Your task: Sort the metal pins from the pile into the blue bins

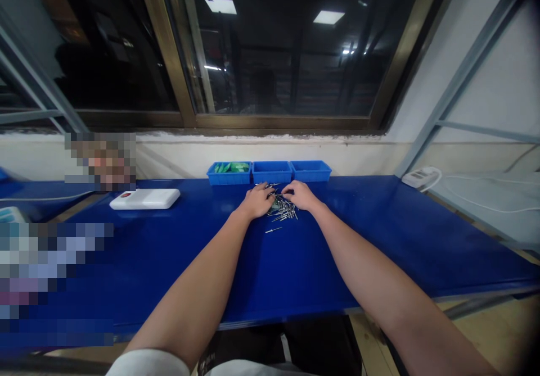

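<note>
A loose heap of thin silvery metal pins, which look like blind rivets, lies on the blue table in front of me. My left hand rests at the heap's left side, its fingers spread over the pieces. From the right, my right hand reaches to the heap's upper edge, thumb and forefinger drawn together; what is between them is too small to make out. One single rivet lies apart, nearer to me. A small greenish piece shows under the heap between my hands.
Behind my hands stand a blue bin with green packets, a middle blue bin and a right blue bin, side by side against the wall. A white power bank-like box lies left. A white power strip sits far right.
</note>
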`<state>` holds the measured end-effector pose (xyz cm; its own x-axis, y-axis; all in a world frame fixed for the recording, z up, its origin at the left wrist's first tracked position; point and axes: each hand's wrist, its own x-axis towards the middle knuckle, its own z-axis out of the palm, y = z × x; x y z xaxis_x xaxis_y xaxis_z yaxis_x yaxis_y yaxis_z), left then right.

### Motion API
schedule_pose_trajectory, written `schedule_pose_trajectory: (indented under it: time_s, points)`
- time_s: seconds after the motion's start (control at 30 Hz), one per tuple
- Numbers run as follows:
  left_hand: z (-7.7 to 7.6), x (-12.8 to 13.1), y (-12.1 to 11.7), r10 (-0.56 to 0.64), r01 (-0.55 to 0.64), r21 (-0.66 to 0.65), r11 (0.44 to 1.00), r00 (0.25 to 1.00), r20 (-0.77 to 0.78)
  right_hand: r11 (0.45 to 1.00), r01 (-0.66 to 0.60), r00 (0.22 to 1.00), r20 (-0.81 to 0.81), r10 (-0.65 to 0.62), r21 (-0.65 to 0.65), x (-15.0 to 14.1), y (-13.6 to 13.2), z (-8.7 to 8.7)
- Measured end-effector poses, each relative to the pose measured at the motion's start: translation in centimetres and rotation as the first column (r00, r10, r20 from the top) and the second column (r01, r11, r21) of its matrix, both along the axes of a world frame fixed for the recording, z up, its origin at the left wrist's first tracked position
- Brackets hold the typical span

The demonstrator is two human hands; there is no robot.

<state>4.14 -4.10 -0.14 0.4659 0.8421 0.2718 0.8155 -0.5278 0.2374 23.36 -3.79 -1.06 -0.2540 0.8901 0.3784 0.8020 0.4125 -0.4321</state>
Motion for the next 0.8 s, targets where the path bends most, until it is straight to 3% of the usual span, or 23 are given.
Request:
schedule_pose_trajectory:
  time_s: [0.13,0.4,0.67,0.8]
  points:
    - [0.3,-0.1,-0.3,-0.017,0.016,0.051,0.999,1.0,0.024,0.998,-0.042,0.999,0.014,0.041,0.052,0.0,-0.2,0.2]
    - [1.2,0.5,-0.8,-0.179,0.153,0.201,0.968,0.977,0.115,0.992,-0.116,0.99,-0.069,0.12,0.055,-1.1,-1.8,1.9]
    - [1.6,0.4,-0.8,-0.124,0.096,0.245,0.965,0.987,0.103,0.996,-0.076,0.957,-0.278,0.086,0.048,-1.5,-2.6,2.2]
    - [1.6,0.5,-1.0,-0.121,0.095,0.248,0.964,0.989,0.09,0.997,-0.051,0.962,-0.266,0.063,0.051,-1.3,-2.6,2.2]
